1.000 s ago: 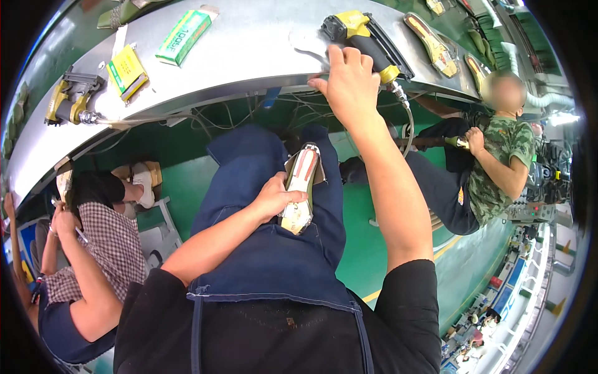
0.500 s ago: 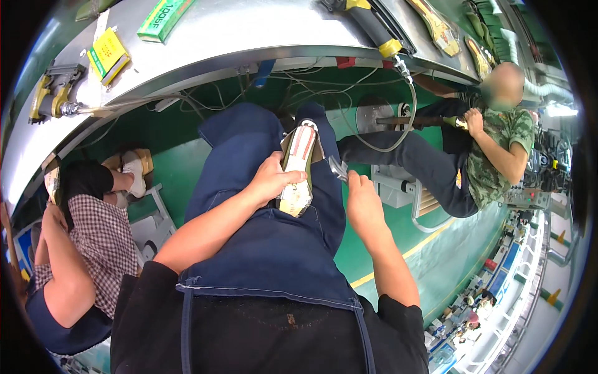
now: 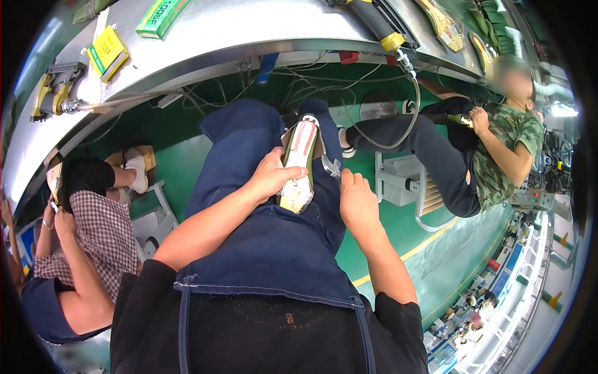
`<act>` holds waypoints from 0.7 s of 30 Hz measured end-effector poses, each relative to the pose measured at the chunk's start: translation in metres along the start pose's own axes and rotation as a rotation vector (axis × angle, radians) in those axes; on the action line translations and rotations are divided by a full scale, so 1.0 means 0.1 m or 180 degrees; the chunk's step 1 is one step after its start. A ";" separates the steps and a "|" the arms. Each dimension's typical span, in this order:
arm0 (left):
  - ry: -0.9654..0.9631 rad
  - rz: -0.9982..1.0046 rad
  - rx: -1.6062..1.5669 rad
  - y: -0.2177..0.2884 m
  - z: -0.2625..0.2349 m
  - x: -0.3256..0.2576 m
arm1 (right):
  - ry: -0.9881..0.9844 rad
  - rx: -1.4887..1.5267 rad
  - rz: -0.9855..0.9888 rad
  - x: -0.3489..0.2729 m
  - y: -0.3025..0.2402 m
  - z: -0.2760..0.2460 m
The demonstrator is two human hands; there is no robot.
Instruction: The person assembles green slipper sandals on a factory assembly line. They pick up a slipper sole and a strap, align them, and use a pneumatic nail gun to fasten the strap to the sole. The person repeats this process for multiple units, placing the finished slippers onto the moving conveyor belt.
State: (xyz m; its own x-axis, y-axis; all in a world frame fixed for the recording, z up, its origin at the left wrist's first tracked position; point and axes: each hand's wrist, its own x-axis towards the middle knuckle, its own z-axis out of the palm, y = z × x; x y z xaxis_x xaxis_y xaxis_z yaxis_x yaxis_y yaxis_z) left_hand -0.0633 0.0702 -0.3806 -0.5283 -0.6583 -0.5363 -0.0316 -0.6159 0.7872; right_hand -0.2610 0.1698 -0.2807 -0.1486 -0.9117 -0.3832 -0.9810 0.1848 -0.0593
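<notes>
A shoe upper on a last [image 3: 301, 148] lies bottom up across my lap, its pale insole showing a red-striped panel and a yellowish end nearest me. My left hand [image 3: 272, 177] is closed round its near half, thumb pressed across the insole. In my closed right hand [image 3: 359, 203] is a metal pair of pincers [image 3: 330, 166]. Their curved jaws reach the right edge of the upper, where a brown flap of material [image 3: 319, 148] stands out. Whether the jaws grip that flap I cannot tell. Most of the pincers' handles are hidden in my fist.
A metal workbench [image 3: 218, 31] curves ahead, bearing a nail gun [image 3: 56, 92], a yellow box [image 3: 107, 53], a green box [image 3: 161, 17] and another air tool [image 3: 374, 25]. An air hose [image 3: 408, 124] hangs down right. Co-workers sit at left [image 3: 93, 243] and right [image 3: 504, 137].
My right hand and the pincers have moved slightly left, with the jaws now against the shoe's edge. The co-worker at right has shifted a little right. My left hand keeps its hold.
</notes>
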 end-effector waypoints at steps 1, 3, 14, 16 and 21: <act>0.0003 0.0036 -0.0010 0.01 0.00 0.00 | 0.0022 -0.0004 -0.0014 0.00 0.00 0.01; -0.0004 -0.0043 0.0112 0.03 0.00 -0.01 | 0.0019 0.0027 -0.0011 0.00 0.00 0.03; 0.0012 -0.0048 0.0175 0.14 0.02 -0.03 | -0.0033 0.0124 -0.0195 0.09 -0.08 0.02; -0.0005 -0.0058 0.0121 0.12 0.01 -0.02 | -0.0065 0.0121 -0.0225 0.10 -0.08 0.02; 0.0009 -0.0061 0.0157 0.12 0.01 0.00 | -0.0094 0.0068 -0.0345 0.12 -0.05 0.00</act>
State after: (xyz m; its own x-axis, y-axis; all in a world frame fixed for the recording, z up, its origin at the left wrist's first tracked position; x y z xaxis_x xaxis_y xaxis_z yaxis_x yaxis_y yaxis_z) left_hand -0.0643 0.0630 -0.3708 -0.5247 -0.6479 -0.5521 -0.0834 -0.6064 0.7908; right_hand -0.2576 0.1584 -0.2852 -0.0378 -0.9155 -0.4005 -0.9882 0.0939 -0.1214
